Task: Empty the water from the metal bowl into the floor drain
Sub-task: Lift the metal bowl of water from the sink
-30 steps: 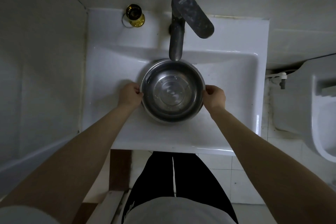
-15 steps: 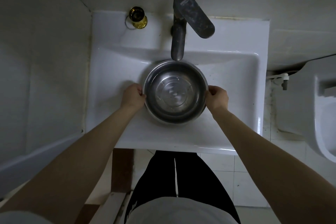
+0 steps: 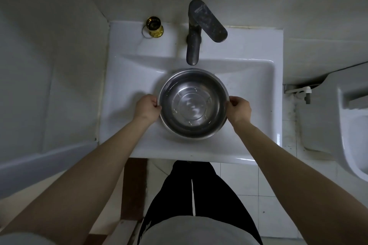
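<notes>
A round metal bowl [image 3: 193, 103] with clear water in it sits level in the basin of a white sink [image 3: 256, 117], just below the faucet spout. My left hand [image 3: 146, 106] grips the bowl's left rim with closed fingers. On the opposite rim my right hand [image 3: 238, 108] holds on the same way. No floor drain shows in the head view.
A dark faucet [image 3: 196, 36] rises at the sink's back, its lever [image 3: 210, 22] angled right. A small gold-coloured object [image 3: 154, 27] stands at the back left. A white fixture [image 3: 352, 121] sits to the right, a wall to the left. Tiled floor [image 3: 239, 181] lies below.
Both hands stay on the rim. The bowl, sink and faucet all sit a little lower in the view; whether the bowl itself moved I cannot tell.
</notes>
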{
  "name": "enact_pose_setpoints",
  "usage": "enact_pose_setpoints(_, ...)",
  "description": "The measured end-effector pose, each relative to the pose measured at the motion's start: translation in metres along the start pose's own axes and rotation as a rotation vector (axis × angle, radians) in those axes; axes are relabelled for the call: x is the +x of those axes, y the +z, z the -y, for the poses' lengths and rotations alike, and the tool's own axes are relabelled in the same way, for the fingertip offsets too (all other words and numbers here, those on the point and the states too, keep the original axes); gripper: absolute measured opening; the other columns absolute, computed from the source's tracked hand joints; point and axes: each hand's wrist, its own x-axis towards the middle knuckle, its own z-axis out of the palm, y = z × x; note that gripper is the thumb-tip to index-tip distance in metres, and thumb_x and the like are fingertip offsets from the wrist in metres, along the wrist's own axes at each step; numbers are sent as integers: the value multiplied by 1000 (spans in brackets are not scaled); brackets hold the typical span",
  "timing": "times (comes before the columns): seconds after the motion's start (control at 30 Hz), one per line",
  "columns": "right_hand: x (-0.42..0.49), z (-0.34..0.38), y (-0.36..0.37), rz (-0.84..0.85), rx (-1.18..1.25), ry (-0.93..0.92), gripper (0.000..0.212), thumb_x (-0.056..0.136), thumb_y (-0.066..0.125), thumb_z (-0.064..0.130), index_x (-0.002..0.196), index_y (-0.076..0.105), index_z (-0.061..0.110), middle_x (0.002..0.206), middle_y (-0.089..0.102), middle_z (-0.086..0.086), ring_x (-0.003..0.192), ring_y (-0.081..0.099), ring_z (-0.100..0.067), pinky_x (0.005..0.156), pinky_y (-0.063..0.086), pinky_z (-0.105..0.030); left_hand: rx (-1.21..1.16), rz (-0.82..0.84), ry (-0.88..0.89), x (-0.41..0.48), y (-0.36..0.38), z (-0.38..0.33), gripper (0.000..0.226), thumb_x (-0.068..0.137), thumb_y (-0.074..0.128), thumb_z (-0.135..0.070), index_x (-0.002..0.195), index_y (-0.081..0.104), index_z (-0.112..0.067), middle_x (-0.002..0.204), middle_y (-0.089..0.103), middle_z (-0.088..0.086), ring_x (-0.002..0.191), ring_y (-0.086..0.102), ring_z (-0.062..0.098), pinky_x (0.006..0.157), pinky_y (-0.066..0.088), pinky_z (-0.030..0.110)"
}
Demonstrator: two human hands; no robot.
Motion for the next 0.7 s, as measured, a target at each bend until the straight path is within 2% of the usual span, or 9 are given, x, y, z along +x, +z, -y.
enact_pose_setpoints(0.07,-5,-2,-2,-5,1,-9,20,102,55,18,101,74,18,86,71,2,73,63,-13,79,52,-31,-8,-13,-7,-7,-2,-1,15,81,71,-5,77,60,-15,88,71,15,84,72,34,83,59,43)
enact_pose_setpoints(0.17,-14,-7,-5,-15,3,-27,22,102,55,21,102,76,15,89,72,-1,73,63,-13,83,54,-33,-31,-30,-7,-18,-5,0,29,82,72,-6,67,53,-22,90,72,18,82,73,36,81,61,45)
enact_pose_setpoints(0.37,-31,-14,-11,-25,37,-48,24,100,56,23,95,78,15,83,74,-2,73,65,-19,84,58,-36,-101,-9,-29,-34,-10,8,15,82,74,-9,86,62,-17,83,65,6,87,72,36,83,61,49)
enact_pose_setpoints(0.5,-45,-17,-17,-36,60,-58,28,99,56,25,86,76,11,81,74,-10,81,69,-31,78,57,-36,-110,9,-27,-49,-15,7,16,85,74,-11,98,64,-14,93,69,9,89,71,36,85,61,48)
enact_pose_setpoints(0.7,-58,-21,-24,-59,73,-88,30,100,57,27,82,75,10,79,74,-12,80,69,-34,82,59,-43,-128,2,-14,-69,-21,3,15,86,73,-9,88,61,-18,88,69,7,84,72,35,83,61,49)
